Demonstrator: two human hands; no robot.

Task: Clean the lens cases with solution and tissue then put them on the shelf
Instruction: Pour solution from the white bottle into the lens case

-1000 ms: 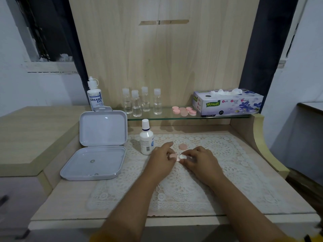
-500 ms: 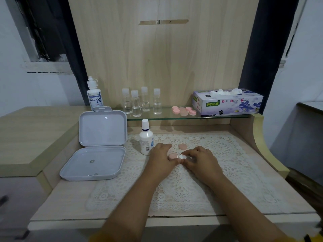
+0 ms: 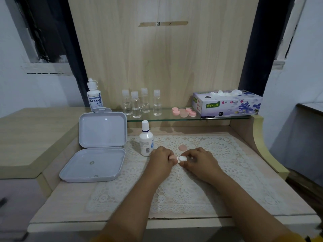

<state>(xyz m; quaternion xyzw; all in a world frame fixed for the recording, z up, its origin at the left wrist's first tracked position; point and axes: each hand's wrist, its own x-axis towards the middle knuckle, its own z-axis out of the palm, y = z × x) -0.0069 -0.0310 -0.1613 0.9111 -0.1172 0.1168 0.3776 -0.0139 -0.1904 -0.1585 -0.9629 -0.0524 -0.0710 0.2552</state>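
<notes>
Lens case [image 3: 176,158] pinched btwn left hand [image 3: 161,158] & right hand [image 3: 198,160].

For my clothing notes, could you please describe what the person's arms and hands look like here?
Both forearms are bare up to the bottom edge of the frame, where a strip of yellow sleeve shows on each arm. The left hand and right hand are bare: no gloves, and no rings, watch or bracelet are visible.

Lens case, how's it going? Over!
Left hand and right hand both pinching the pink lens case over the lace mat. Loose pink cap just behind. White solution bottle beside left hand. Nothing blocking.
</notes>
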